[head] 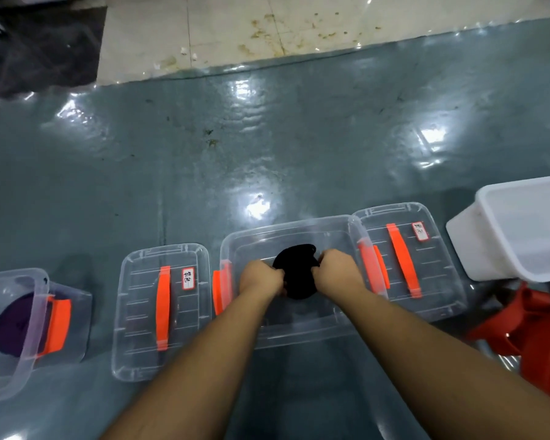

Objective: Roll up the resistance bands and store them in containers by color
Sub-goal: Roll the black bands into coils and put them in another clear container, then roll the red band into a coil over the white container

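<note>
Both hands (261, 279) (334, 268) grip black band (296, 274) over container (286, 231).

left lid (162, 309): white label (188, 278) with red border, dark handwriting, not legible | right lid (410, 262), beyond the open container (286, 230): same kind of label (420, 231), handwriting unreadable

From where I watch, both hands sit inside the open clear container (286, 236), hemmed by its walls, with lids lying flat just beside it left (162, 309) and right (407, 258). The white tub (521, 230) and red stool (527, 325) crowd the right flank (the purple-filled container (13, 331) blocks far left), while the green floor (267, 138) beyond lies open.
</note>
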Demonstrator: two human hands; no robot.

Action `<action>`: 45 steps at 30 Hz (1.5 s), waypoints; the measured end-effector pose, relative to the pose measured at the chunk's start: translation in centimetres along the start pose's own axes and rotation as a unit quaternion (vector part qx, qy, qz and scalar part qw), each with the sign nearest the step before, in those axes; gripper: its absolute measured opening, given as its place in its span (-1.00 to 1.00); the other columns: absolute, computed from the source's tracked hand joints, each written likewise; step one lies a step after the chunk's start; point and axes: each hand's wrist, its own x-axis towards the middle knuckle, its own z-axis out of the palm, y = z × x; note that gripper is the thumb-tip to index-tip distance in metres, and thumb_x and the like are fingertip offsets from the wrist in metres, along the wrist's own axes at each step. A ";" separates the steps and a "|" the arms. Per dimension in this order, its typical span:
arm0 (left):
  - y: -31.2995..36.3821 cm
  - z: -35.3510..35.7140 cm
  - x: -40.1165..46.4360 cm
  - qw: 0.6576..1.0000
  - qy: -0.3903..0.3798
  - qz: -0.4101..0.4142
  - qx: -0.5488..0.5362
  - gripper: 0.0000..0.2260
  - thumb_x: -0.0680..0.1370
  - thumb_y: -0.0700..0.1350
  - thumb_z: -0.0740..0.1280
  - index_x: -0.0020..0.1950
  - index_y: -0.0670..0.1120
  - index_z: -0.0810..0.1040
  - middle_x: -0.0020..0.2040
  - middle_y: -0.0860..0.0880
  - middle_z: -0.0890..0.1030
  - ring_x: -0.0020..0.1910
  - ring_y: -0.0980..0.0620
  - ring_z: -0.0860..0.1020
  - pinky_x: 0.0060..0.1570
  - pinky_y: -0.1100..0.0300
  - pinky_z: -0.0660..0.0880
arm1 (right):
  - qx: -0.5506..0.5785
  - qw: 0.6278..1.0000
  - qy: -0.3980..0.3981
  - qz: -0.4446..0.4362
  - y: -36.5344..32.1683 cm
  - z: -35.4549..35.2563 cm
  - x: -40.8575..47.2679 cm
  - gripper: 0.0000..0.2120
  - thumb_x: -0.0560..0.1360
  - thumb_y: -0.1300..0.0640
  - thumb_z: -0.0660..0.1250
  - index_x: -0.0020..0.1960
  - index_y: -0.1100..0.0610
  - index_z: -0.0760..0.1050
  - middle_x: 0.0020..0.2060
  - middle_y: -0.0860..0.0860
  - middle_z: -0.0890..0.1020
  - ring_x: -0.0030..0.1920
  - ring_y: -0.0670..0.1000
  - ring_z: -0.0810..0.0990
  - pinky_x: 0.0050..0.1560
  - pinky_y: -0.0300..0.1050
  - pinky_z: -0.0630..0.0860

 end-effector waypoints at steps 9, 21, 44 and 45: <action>1.1 -0.8 -4.9 0.996 -0.067 0.053 0.028 -0.90 0.51 -0.24 0.34 -0.03 -0.10 0.63 -0.09 -0.21 0.65 -0.15 -0.15 0.61 0.10 -0.18 0.64 | 0.000 0.999 0.011 -0.037 0.2 -2.2 -5.6 -0.58 0.52 0.19 0.29 0.38 0.10 0.49 0.22 0.15 0.67 0.24 0.20 0.62 0.12 -0.03 0.55; 3.7 2.7 -12.8 0.937 0.014 0.271 0.218 -0.88 0.54 -0.10 0.33 0.01 0.08 0.63 0.04 0.00 0.70 -0.14 0.04 0.61 -0.23 0.24 0.50 | 0.059 0.983 0.118 -0.128 6.3 -6.8 -12.4 -0.66 0.52 0.14 0.30 0.27 0.05 0.59 0.16 0.07 0.69 0.17 0.17 0.65 0.18 0.07 0.59; 8.5 33.3 -26.8 0.813 -0.085 0.395 0.419 -0.72 0.53 -0.06 0.34 0.23 0.03 0.63 0.19 0.01 0.71 0.21 -0.06 0.64 0.18 0.13 0.54 | 0.165 0.969 0.135 0.125 45.0 -16.6 -19.6 -0.54 0.46 -0.04 0.25 0.32 0.06 0.52 0.16 0.06 0.67 0.16 0.16 0.62 0.17 0.01 0.56; 8.9 34.0 -26.8 0.810 -0.089 0.399 0.420 -0.73 0.53 -0.07 0.34 0.22 0.03 0.63 0.19 0.00 0.71 0.20 -0.06 0.64 0.19 0.11 0.55 | 0.170 0.967 0.137 0.132 45.7 -16.8 -19.5 -0.53 0.46 -0.01 0.26 0.34 0.07 0.52 0.17 0.06 0.66 0.18 0.16 0.62 0.18 0.01 0.56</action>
